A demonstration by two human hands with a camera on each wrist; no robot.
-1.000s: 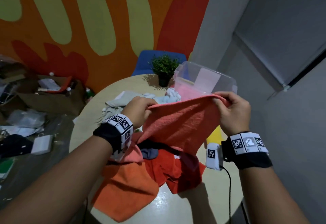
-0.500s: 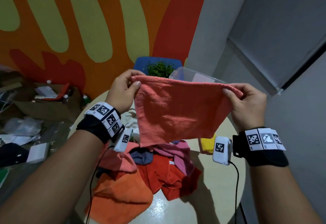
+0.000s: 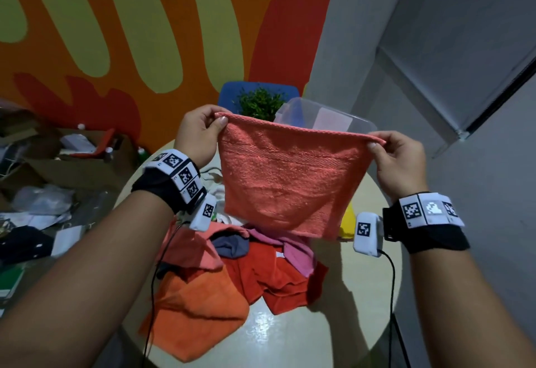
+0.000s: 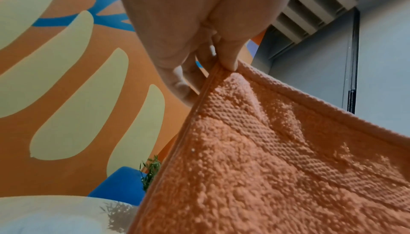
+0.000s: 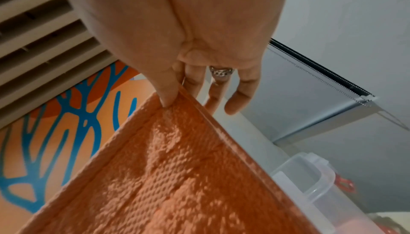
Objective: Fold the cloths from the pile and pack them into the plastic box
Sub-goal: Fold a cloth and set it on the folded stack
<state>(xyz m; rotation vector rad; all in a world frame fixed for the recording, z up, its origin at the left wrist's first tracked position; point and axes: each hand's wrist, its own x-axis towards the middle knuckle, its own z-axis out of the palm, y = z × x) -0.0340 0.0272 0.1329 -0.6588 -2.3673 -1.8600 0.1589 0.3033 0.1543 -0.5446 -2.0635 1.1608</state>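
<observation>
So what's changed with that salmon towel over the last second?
Both hands raised the salmon towel off the pile and drew it taut; it now hangs flat in the air. The left hand and right hand kept pinching its top corners throughout. The pile, plastic box and table stayed put.

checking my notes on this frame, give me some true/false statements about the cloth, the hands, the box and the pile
1. Both hands pinch the top corners of the salmon cloth: the left hand one, the right hand the other. True.
2. The cloth is already folded in half. False: it hangs as one open sheet.
3. The plastic box sits behind the cloth, lid off. True.
4. The pile on the table is gone. False: orange, red, pink and dark cloths lie there.
5. The cloth lies flat on the table. False: it is held in the air above the pile.
</observation>
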